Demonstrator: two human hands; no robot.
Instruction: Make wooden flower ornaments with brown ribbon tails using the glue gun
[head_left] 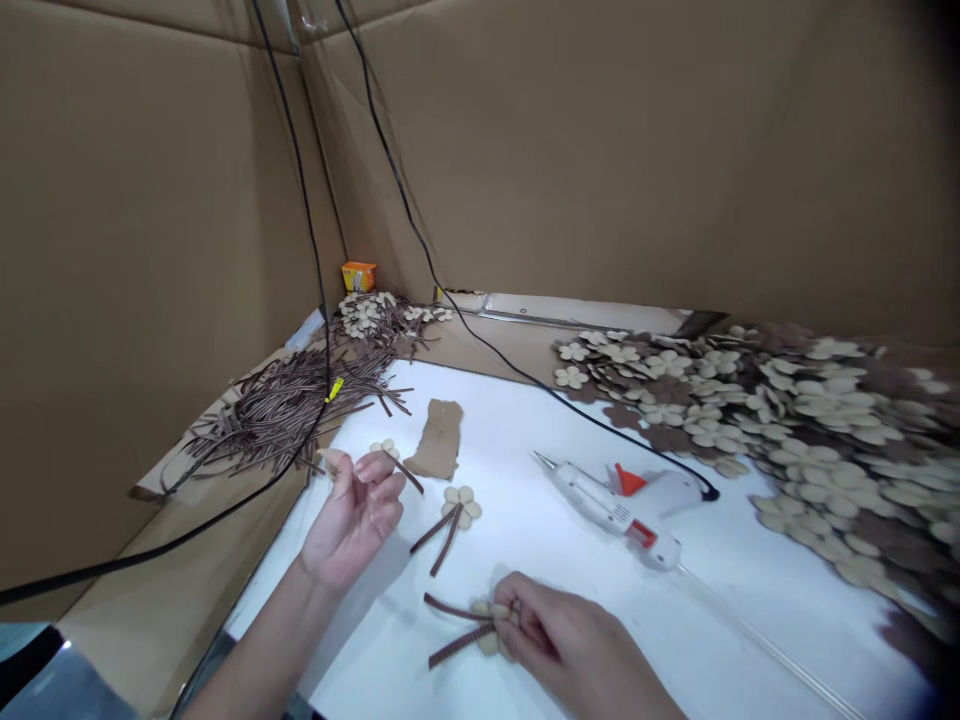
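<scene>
Brown cardboard walls (637, 170) meeting at corner (328, 180) left of centre; white work surface (517, 430) below.

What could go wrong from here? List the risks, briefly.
The glue gun lies with its metal nozzle bare; if hot, it could burn skin. Its black cord might snag and drag it. The two brown strips at the flower in the right hand could shift if not fixed.

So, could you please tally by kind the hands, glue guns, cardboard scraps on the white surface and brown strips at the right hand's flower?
Hands (left hand, right hand): 2
Glue guns: 1
Cardboard scraps: 1
Brown strips at the flower: 2
Total: 6
</scene>
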